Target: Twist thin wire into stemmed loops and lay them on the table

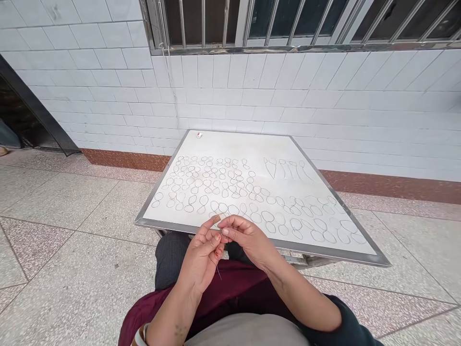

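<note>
Over the near edge of the white table, my left hand [204, 250] is closed, thumb and fingers pinching a thin wire [218, 272]. One end of the wire hangs below those fingers. From the other side, my right hand [248, 236] pinches at the same spot, its fingertips meeting the left ones. Most of the wire is hidden between the fingers. Beyond my hands, many thin wire figure-eight loops [267, 216] lie in rows across the tabletop. Several longer, open wire pieces [284, 169] lie at the back right.
The white table [230, 144] has a grey metal rim and stands near a white tiled wall [230, 98] with a barred window [288, 21]. A small white and red object [199, 135] lies at its far left corner. On the left is a dark doorway [25, 115].
</note>
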Demonstrator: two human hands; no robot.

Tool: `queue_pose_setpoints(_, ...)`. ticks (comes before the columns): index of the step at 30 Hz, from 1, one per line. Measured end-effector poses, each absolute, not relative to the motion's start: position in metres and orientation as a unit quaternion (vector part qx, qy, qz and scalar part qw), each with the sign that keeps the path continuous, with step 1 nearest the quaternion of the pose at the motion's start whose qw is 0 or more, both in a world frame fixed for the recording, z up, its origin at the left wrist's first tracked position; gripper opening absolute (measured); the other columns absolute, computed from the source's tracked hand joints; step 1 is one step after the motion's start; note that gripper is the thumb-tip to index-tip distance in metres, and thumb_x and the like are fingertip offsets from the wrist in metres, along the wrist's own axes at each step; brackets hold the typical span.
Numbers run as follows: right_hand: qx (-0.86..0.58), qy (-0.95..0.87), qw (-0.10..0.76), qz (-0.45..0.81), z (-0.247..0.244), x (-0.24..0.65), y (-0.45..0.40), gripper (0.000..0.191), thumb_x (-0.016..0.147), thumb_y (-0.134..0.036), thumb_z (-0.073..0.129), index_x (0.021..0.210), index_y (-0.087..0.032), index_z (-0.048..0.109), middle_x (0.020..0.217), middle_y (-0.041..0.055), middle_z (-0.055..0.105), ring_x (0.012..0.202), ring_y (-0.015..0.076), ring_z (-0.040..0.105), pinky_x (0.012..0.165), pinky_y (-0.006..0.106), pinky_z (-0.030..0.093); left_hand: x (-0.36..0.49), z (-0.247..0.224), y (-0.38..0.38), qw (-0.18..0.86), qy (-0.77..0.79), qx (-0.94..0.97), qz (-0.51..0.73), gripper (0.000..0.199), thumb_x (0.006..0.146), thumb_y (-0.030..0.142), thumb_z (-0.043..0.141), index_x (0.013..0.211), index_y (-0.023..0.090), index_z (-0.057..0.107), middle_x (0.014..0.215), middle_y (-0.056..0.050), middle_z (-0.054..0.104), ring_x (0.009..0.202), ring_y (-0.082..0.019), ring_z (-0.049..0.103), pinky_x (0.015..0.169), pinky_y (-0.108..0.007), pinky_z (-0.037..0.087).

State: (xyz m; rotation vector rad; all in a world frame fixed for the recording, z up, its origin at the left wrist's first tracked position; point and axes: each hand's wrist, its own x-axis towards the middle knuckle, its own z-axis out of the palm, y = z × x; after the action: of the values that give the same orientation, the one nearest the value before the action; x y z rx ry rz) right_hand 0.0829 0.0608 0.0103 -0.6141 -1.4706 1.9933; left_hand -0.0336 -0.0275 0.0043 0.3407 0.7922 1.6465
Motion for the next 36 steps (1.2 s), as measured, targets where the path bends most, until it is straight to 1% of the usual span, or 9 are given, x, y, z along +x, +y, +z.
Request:
queue_pose_setpoints(9,-0.228,-0.594,0.273,0.722,0.015,0.085,0.057,0.016,0.083,-0.036,0.067,0.089,-0.021,0.068,0.075,-0.0015,0.064,0.072,0.0135,0.060,0.076,0.031,0.048,-0.034,0.007,-0.030,0.586,0.377,0.161,0.699,0.054,0.075,0.018,0.076,0.125,0.017,0.058,0.071,0.002,0.061,0.056,-0.003,0.048,0.054,-0.014,0.037)
queue_pose_setpoints(14,-0.244,-0.590,0.284,0.715,0.014,0.084,0.052,0.015,0.084,-0.035,0.067,0.089,-0.021,0.068,0.070,-0.0025,0.062,0.066,0.0126,0.058,0.070,0.030,0.046,-0.034,0.009,-0.034,0.556,0.420,0.205,0.687,0.054,0.078,0.022,0.074,0.128,0.019,0.054,0.070,0.003,0.060,0.057,-0.005,0.049,0.055,-0.017,0.038)
queue_pose_setpoints(17,-0.235,-0.603,0.264,0.715,0.015,0.084,0.051,0.014,0.086,-0.035,0.063,0.091,-0.022,0.065,0.068,-0.0028,0.061,0.063,0.0130,0.058,0.068,0.030,0.045,-0.034,0.011,-0.035,0.548,0.443,0.229,0.672,0.053,0.081,0.025,0.071,0.130,0.019,0.052,0.070,0.002,0.061,0.056,-0.006,0.051,0.055,-0.019,0.040)
queue_pose_setpoints(20,-0.232,-0.630,0.245,0.699,0.016,0.086,0.051,0.012,0.088,-0.033,0.059,0.090,-0.022,0.063,0.068,-0.0028,0.059,0.066,0.0138,0.056,0.070,0.030,0.044,-0.037,0.011,-0.036,0.541,0.470,0.264,0.645,0.055,0.082,0.029,0.069,0.132,0.019,0.049,0.071,0.001,0.062,0.053,-0.007,0.051,0.050,-0.019,0.038)
queue_pose_setpoints(24,-0.269,-0.694,0.226,0.628,0.016,0.088,0.050,0.013,0.089,-0.032,0.055,0.085,-0.022,0.061,0.073,-0.0017,0.057,0.072,0.0150,0.054,0.071,0.030,0.042,-0.044,0.008,-0.037,0.536,0.510,0.307,0.599,0.064,0.079,0.031,0.071,0.137,0.020,0.046,0.072,0.001,0.062,0.046,-0.007,0.050,0.042,-0.019,0.034)
queue_pose_setpoints(27,-0.302,-0.722,0.216,0.583,0.016,0.087,0.049,0.013,0.088,-0.030,0.052,0.084,-0.022,0.061,0.077,-0.0007,0.059,0.074,0.0161,0.055,0.072,0.031,0.042,-0.044,0.003,-0.037,0.521,0.531,0.324,0.585,0.067,0.077,0.032,0.072,0.138,0.022,0.045,0.073,0.002,0.062,0.045,-0.008,0.052,0.040,-0.019,0.034)
queue_pose_setpoints(32,-0.315,-0.717,0.218,0.582,0.011,0.086,0.052,0.013,0.087,-0.030,0.049,0.085,-0.023,0.060,0.081,-0.0004,0.059,0.074,0.0164,0.053,0.071,0.031,0.041,-0.038,-0.004,-0.039,0.518,0.514,0.317,0.606,0.069,0.077,0.031,0.072,0.139,0.022,0.045,0.073,0.002,0.062,0.054,-0.012,0.059,0.046,-0.021,0.041)
queue_pose_setpoints(36,-0.341,-0.714,0.238,0.563,0.008,0.090,0.059,0.012,0.086,-0.031,0.050,0.085,-0.023,0.060,0.080,-0.0008,0.058,0.073,0.0167,0.049,0.071,0.031,0.038,-0.035,-0.008,-0.043,0.525,0.511,0.314,0.604,0.067,0.079,0.030,0.070,0.140,0.020,0.045,0.073,0.000,0.062,0.056,-0.012,0.059,0.050,-0.023,0.043)
